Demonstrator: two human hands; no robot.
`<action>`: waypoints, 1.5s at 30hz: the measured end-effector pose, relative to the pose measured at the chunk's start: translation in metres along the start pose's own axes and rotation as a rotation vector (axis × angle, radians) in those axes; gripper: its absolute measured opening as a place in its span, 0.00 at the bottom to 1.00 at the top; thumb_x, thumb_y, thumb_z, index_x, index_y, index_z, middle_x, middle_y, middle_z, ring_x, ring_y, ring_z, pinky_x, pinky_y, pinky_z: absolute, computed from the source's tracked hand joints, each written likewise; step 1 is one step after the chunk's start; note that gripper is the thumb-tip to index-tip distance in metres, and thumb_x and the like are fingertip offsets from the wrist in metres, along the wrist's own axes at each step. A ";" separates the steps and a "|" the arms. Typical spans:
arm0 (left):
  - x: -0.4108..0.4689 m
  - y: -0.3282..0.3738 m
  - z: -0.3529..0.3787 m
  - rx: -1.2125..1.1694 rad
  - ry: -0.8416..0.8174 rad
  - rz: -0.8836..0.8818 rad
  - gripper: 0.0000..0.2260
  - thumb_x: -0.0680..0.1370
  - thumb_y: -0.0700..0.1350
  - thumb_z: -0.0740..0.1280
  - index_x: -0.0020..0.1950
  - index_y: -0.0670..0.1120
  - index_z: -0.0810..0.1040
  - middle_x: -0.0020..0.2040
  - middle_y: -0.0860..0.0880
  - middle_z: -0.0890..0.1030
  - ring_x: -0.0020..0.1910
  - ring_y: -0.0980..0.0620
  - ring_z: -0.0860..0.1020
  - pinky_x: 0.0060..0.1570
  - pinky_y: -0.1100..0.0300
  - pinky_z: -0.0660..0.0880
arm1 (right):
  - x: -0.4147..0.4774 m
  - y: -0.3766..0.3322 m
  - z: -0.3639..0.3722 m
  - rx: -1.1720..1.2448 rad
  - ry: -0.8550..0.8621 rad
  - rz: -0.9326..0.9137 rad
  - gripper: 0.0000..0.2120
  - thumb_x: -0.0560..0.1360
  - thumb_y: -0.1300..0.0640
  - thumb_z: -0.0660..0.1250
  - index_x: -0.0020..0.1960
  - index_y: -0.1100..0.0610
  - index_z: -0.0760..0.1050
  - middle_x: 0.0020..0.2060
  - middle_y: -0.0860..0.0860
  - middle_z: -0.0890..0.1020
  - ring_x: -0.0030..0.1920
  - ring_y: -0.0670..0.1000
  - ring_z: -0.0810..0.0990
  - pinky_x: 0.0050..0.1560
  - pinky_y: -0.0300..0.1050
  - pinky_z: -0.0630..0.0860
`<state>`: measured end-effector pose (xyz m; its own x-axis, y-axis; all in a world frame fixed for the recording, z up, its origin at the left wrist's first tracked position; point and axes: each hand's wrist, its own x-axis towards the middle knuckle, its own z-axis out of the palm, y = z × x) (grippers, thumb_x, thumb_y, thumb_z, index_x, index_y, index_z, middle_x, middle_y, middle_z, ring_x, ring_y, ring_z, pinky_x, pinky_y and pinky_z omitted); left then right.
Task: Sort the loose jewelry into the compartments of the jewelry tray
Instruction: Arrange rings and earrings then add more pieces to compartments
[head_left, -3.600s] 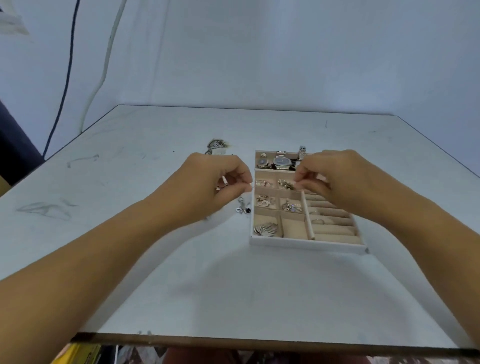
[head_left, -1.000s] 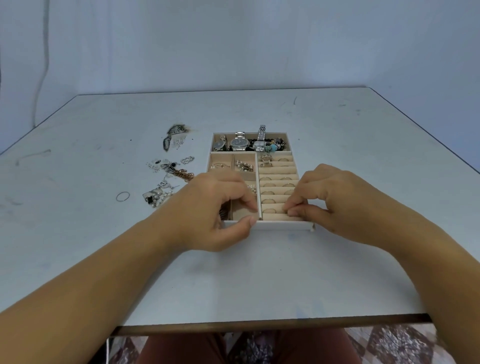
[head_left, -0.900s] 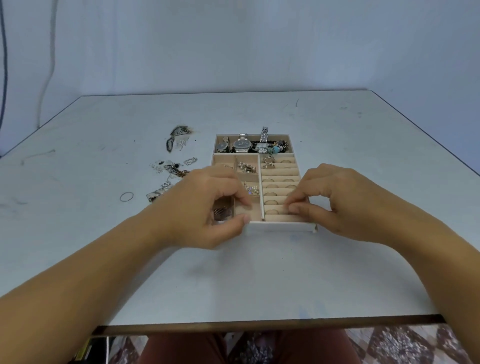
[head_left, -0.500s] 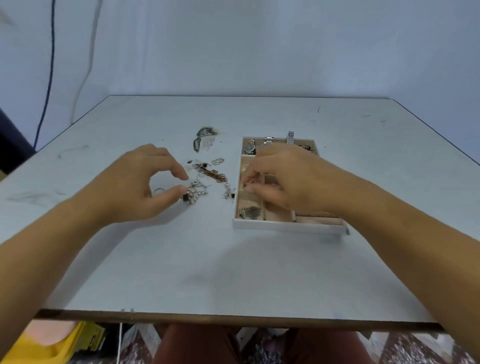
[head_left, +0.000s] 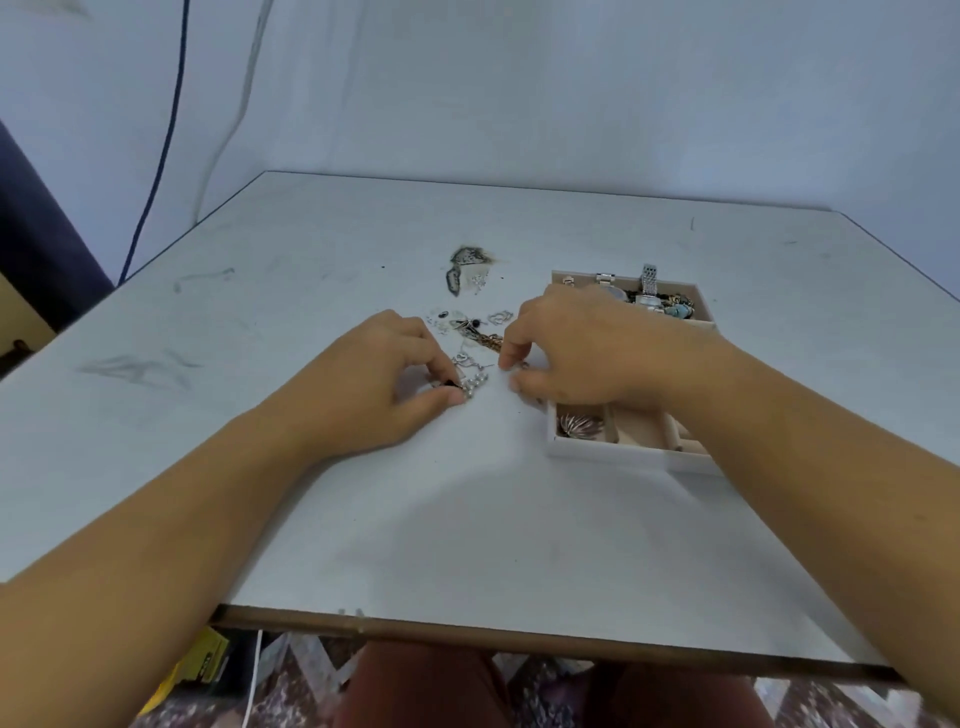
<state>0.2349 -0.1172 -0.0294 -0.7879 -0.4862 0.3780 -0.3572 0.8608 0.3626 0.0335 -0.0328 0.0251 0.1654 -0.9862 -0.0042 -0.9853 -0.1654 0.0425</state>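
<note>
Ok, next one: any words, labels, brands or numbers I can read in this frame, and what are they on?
No text can be read in this frame.
Watches in the far compartment of the jewelry tray: dials too small and blurred to read.
Yellow object below the near edge of the table: dark marks that may be print, too blurred to read.

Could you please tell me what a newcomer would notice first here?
Mid-table, the left hand pinches a white pearl-beaded piece among loose silver and copper jewelry, the right hand curled beside it. Just right sits the white compartmented jewelry tray, silver watches at its far end.
</note>
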 end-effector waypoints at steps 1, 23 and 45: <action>0.000 0.000 0.001 -0.008 0.002 -0.001 0.05 0.74 0.53 0.70 0.46 0.55 0.82 0.44 0.60 0.78 0.49 0.57 0.73 0.44 0.67 0.69 | 0.001 0.000 -0.002 -0.009 -0.016 0.010 0.13 0.73 0.45 0.64 0.56 0.45 0.77 0.53 0.43 0.79 0.58 0.49 0.72 0.48 0.46 0.63; 0.000 0.001 0.006 -0.099 0.179 -0.123 0.03 0.77 0.46 0.67 0.47 0.54 0.76 0.40 0.59 0.78 0.44 0.61 0.75 0.43 0.69 0.68 | 0.014 0.002 -0.014 0.324 0.074 0.146 0.13 0.78 0.59 0.58 0.57 0.49 0.78 0.45 0.43 0.75 0.42 0.44 0.74 0.39 0.36 0.67; 0.001 -0.002 0.006 -0.276 0.138 -0.208 0.09 0.76 0.52 0.67 0.56 0.54 0.74 0.36 0.55 0.77 0.31 0.58 0.73 0.35 0.70 0.69 | 0.019 -0.001 -0.005 0.498 -0.003 0.087 0.13 0.75 0.57 0.66 0.58 0.44 0.76 0.42 0.41 0.82 0.43 0.39 0.80 0.48 0.38 0.76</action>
<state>0.2321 -0.1187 -0.0356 -0.6312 -0.6781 0.3765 -0.3390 0.6778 0.6525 0.0375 -0.0516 0.0297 0.0819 -0.9963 -0.0246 -0.8962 -0.0628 -0.4391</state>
